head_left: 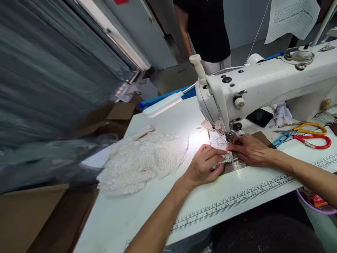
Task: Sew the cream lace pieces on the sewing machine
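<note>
At the needle of a white sewing machine [263,84], a small piece of pale patterned fabric [223,160] lies between my two hands. My left hand [206,165] grips its left part, fingers curled around the edge. My right hand [249,149] pinches the fabric's other end close beside the presser foot [229,136]. A patch of white fabric with reddish marks [218,141] lies just behind the fingers. To the left, a white lace piece [150,161] is spread on the table [123,214].
Scissors with red and yellow handles [312,134], blue snips [281,140] and a black phone-like slab [260,117] lie right of the needle. A lamp [163,104] reaches over the table. A printed ruler [237,201] runs along the front edge. A person [207,31] stands behind; cardboard boxes [121,112] sit left.
</note>
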The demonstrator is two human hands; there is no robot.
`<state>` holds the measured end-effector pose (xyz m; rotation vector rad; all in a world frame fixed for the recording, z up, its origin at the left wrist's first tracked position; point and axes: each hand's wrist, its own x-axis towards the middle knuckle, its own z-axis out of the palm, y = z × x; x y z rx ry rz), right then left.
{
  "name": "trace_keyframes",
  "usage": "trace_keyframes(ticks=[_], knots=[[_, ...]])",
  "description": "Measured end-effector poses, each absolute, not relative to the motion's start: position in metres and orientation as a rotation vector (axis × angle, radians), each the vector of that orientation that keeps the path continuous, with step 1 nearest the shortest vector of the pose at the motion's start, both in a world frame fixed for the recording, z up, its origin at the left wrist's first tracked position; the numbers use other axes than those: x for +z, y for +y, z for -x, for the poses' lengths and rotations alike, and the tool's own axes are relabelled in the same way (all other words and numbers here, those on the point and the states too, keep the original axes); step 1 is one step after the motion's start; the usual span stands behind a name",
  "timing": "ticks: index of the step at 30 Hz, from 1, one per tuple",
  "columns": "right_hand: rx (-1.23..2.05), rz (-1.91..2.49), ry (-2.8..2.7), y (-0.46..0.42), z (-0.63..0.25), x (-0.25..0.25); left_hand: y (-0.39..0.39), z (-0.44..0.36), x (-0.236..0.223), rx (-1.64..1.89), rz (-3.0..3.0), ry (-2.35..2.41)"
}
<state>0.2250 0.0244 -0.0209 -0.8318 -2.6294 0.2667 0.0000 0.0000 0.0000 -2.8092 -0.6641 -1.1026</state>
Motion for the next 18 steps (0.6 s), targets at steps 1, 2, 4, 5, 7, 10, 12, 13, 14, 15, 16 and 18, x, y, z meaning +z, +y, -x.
trace_keyframes(ticks=[1,2,4,5,7,10,12,13,14,15,16,18], knots=[[0.247,0.838,-2.638,0.023,-0.225,-0.02,-0.001,-0.001,-0.001,-1.078,2.841,-0.628],[0.234,0.844,-2.64,0.023,-0.225,-0.02,-0.002,-0.003,-0.003,-1.057,2.867,-0.596],[0.227,0.859,-2.63,0.021,-0.225,-0.02,-0.004,-0.005,-0.005,-1.022,2.896,-0.55],[0.226,0.868,-2.621,0.02,-0.225,-0.02,-0.004,-0.006,-0.006,-1.007,2.905,-0.535],[0.26,0.881,-2.579,0.018,-0.226,-0.02,-0.005,-0.006,-0.008,-1.002,2.886,-0.526],[0.416,0.884,-2.475,0.016,-0.23,-0.016,-0.005,-0.006,-0.009,-1.026,2.822,-0.528],[0.541,0.878,-2.411,0.016,-0.234,-0.011,-0.005,-0.005,-0.01,-1.049,2.799,-0.54],[0.592,0.869,-2.393,0.017,-0.236,-0.009,-0.004,-0.005,-0.011,-1.06,2.788,-0.553],[0.631,0.857,-2.385,0.017,-0.238,-0.007,-0.004,-0.004,-0.011,-1.069,2.776,-0.568],[0.653,0.84,-2.383,0.018,-0.239,-0.006,-0.005,-0.004,-0.012,-1.074,2.767,-0.586],[0.661,0.824,-2.391,0.019,-0.24,-0.006,-0.005,-0.003,-0.012,-1.076,2.761,-0.602],[0.633,0.795,-2.418,0.02,-0.242,-0.007,-0.005,-0.003,-0.013,-1.077,2.759,-0.624]])
